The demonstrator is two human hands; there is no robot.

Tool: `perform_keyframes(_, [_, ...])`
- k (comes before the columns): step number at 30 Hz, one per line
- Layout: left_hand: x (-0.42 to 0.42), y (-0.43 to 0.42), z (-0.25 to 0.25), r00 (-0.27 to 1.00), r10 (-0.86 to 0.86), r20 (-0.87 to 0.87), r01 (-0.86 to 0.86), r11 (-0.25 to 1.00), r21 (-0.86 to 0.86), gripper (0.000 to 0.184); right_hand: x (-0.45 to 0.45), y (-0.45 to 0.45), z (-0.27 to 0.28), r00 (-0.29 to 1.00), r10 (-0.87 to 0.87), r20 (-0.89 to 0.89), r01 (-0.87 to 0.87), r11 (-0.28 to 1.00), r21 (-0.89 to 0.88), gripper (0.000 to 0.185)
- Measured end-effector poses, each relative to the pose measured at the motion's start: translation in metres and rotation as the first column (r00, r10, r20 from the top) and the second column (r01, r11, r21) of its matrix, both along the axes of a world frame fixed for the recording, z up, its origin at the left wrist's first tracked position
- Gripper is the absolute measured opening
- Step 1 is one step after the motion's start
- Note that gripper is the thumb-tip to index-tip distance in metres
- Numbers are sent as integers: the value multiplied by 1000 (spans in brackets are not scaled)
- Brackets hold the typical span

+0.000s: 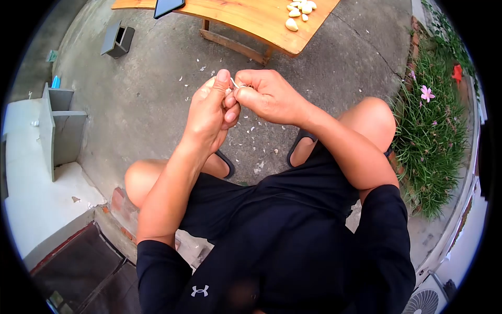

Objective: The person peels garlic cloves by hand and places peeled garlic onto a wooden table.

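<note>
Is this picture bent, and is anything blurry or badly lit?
Head view: yes, the wooden table looks bowed and the corners go black; head view: soft, even daylight, no harsh shadows; head view: a brownish blur over the dark shirt, and the whitish piece between left hand and right hand too small to identify.

A small whitish piece (228, 91), probably garlic, is held near the upper middle of the frame, between the left hand (212, 99) and the right hand (266, 94). The fingers cover most of it, so its full shape and its tilt cannot be told. A thin white strip (234, 82) stands out between the fingertips, slightly bent. At the upper right of the frame, several garlic cloves (296, 11) lie loosely grouped on the wooden surface (251, 23). They are smooth, pale cream and without skin. One plump clove (292, 24) lies lowest.
</note>
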State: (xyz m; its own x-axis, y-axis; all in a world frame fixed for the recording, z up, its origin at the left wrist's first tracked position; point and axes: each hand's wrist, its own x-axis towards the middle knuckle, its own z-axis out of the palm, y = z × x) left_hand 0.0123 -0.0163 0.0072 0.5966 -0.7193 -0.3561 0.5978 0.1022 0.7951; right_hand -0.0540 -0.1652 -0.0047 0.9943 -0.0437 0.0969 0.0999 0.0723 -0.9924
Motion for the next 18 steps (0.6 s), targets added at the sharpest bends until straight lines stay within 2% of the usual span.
perform_keyframes(2, [1,4,-5,998,26,-51,-28,999,-42,35,-9,-15,8,951,46,-306,-31,998,52,24])
perform_keyframes(3, [4,6,1,997,44,-66,-47,998,-37,36,-8,-17,-3,960,42,-277,18,978,207,25])
perform_keyframes(4, [8,7,5,995,62,-78,-65,997,-34,38,-11,-24,-3,952,24,-305,32,984,176,24])
perform_keyframes(5, [12,11,7,992,53,-111,-63,994,-93,35,-12,-28,-4,939,-23,-343,59,994,94,29])
perform_keyframes(8, [8,8,16,985,114,-131,-118,993,-18,29,-14,-42,-32,840,-147,-522,30,974,-226,43])
perform_keyframes(10, [5,12,12,993,44,-114,-48,998,-33,30,-16,-48,-72,775,-237,-585,-70,889,-453,51])
perform_keyframes(12, [6,19,8,996,-58,-70,55,998,-43,34,-22,-49,-121,753,-314,-578,-196,731,-654,58])
perform_keyframes(14, [11,25,12,989,-120,-85,115,991,-62,37,-34,-48,-176,682,-264,-682,-293,756,-586,59])
perform_keyframes(16, [19,31,18,979,-170,-110,162,984,-78,39,-39,-38,-209,494,-235,-837,-466,741,-484,51])
perform_keyframes(18, [24,31,22,973,-174,-151,168,985,-49,39,-41,-23,-238,402,-198,-894,-646,631,-430,42])
